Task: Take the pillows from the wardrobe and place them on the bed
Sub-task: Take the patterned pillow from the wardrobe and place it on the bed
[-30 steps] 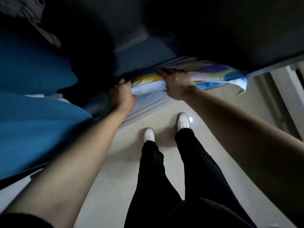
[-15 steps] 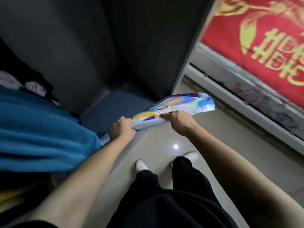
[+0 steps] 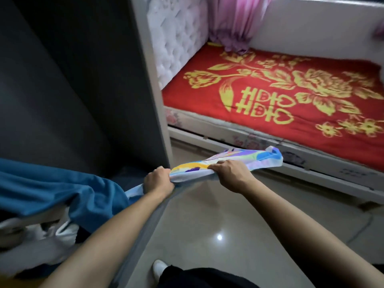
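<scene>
1. While I watch the head view, my left hand [image 3: 159, 181] has its grip closed around the near end of the pillow [image 3: 228, 162], fingers curled over the bunched edge
2. My right hand [image 3: 232, 174] is likewise clamped on the pillow, further along the same edge, knuckles up and fingers wrapped over the top
3. I see the pillow as thin and flat, printed in yellow, purple, blue and green on white; it is held in the air between my two hands, roughly level, and its far end juts out past my right hand toward the bed
4. Below the pillow lies the pale glossy floor [image 3: 207, 221], so the pillow rests on nothing; it sits just outside the wardrobe [image 3: 83, 80] opening and has not reached the bed [image 3: 291, 104]
5. To my left the wardrobe shows a dark interior and a pale upright panel edge; blue fabric [image 3: 62, 196] hangs inside it beside my left forearm, with white cloth [image 3: 62, 231] under that
6. To my right and ahead the bed carries a red blanket with gold flowers and characters, a white tufted headboard [image 3: 176, 38] at its left end, and a pink curtain [image 3: 234, 21] hanging down at the back
7. At the bottom edge I can make out one white shoe [image 3: 159, 268] and dark trousers [image 3: 203, 277]
</scene>
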Motion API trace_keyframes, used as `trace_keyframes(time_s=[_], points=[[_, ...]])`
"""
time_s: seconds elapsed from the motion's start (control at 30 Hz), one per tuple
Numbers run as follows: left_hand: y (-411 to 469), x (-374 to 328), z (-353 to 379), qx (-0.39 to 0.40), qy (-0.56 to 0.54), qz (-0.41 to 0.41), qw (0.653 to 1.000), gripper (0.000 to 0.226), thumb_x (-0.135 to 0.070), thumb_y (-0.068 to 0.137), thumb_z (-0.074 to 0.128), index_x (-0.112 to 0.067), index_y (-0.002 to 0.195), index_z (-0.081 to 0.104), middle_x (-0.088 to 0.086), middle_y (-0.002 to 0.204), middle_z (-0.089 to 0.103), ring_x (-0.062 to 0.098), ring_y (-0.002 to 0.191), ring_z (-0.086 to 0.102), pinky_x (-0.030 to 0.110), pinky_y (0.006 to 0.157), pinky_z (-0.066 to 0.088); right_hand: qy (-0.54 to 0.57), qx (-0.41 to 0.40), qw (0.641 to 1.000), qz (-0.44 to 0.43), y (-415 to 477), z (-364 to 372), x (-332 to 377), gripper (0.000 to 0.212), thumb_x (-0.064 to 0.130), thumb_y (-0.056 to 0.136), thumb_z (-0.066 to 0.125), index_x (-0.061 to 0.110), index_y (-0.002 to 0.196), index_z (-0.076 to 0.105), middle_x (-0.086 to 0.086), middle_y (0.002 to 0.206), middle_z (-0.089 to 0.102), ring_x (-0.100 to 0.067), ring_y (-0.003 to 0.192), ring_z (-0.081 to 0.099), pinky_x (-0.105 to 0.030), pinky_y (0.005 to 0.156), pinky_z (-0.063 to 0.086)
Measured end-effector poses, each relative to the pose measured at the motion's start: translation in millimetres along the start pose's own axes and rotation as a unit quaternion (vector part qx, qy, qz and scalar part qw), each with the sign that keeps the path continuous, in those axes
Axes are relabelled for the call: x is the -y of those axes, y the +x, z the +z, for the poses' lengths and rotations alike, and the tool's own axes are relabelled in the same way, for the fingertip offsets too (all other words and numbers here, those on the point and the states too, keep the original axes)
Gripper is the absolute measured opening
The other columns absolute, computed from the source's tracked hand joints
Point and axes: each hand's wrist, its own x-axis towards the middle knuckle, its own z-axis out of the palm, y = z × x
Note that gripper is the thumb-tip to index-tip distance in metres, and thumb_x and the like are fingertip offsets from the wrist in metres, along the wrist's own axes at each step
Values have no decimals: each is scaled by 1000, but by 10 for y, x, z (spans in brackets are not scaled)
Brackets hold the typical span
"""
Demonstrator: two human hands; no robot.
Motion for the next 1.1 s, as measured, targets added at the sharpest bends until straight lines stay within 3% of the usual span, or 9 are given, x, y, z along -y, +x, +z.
trace_keyframes(time_s=[0.07, 0.17, 0.3, 0.37, 0.57, 0.73, 0.83, 0.93, 1.1], points=[[-83, -541, -52, -22, 8, 44, 999, 16, -31, 84, 55, -25, 92, 66, 2, 94, 60, 31, 85, 64, 31, 63, 37, -2, -29, 999, 38, -434, -100, -369, 42, 35, 89, 55, 29, 130, 58, 1, 122, 64, -26, 112, 59, -35, 77, 48], [-206, -1338, -122, -55, -11, 112, 992, 18, -39, 85, 55, -25, 91, 64, 3, 90, 57, 32, 81, 63, 31, 62, 36, -33, -34, 994, 98, -1009, -202, -886, 84, 57, 76, 69, 26, 148, 37, -4, 147, 43, -29, 128, 45, -42, 100, 45], [-440, -2175, -188, -90, -6, 190, 978, 17, -38, 88, 55, -23, 91, 64, 1, 88, 57, 31, 74, 63, 32, 59, 38, -88, -58, 981, 163, -1467, -391, -1410, 107, 58, 70, 76, 27, 155, 18, -7, 158, 27, -31, 143, 28, -48, 116, 25], [-528, -2472, -237, -94, 8, 227, 969, 16, -35, 85, 57, -24, 94, 64, -1, 89, 58, 30, 73, 64, 31, 57, 37, -87, -54, 976, 195, -1560, -483, -1595, 109, 54, 72, 76, 28, 157, 13, -6, 157, 30, -30, 143, 31, -51, 117, 24], [-382, -3090, -392, -104, 25, 301, 948, 45, -26, 80, 55, -31, 124, 57, -2, 98, 64, 27, 76, 64, 33, 59, 42, -50, -124, 962, 237, -1658, -652, -2065, 45, 20, 84, 54, 26, 128, 52, 0, 116, 66, -28, 104, 65, -37, 82, 51], [121, -3301, -404, -64, 14, 329, 942, 80, -29, 71, 53, -34, 147, 28, 0, 118, 62, 26, 91, 64, 38, 71, 51, -21, -140, 956, 257, -1494, -691, -2363, 30, 19, 81, 53, 25, 110, 60, 2, 101, 69, -27, 94, 68, -33, 64, 47], [651, -3335, -423, -6, 3, 318, 948, 91, -36, 75, 61, -36, 152, 13, 2, 140, 47, 27, 118, 53, 43, 91, 49, -24, -136, 957, 256, -1196, -761, -2543, 29, 22, 82, 54, 26, 109, 63, 3, 103, 71, -26, 94, 68, -33, 65, 47], [1272, -3346, -393, 43, -6, 308, 950, 85, -42, 82, 60, -41, 153, 13, 1, 147, 46, 26, 127, 50, 43, 95, 47, -54, -129, 961, 239, -712, -904, -2734, 24, 23, 84, 53, 27, 105, 64, 4, 101, 72, -24, 93, 68, -31, 65, 45], [2274, -3448, -521, 21, -23, 316, 948, 62, -44, 88, 49, -47, 146, 29, -2, 125, 66, 25, 105, 63, 40, 83, 50, -99, -120, 965, 210, 308, -1338, -3139, 25, 22, 87, 53, 27, 108, 64, 4, 100, 72, -25, 92, 68, -33, 70, 50]])
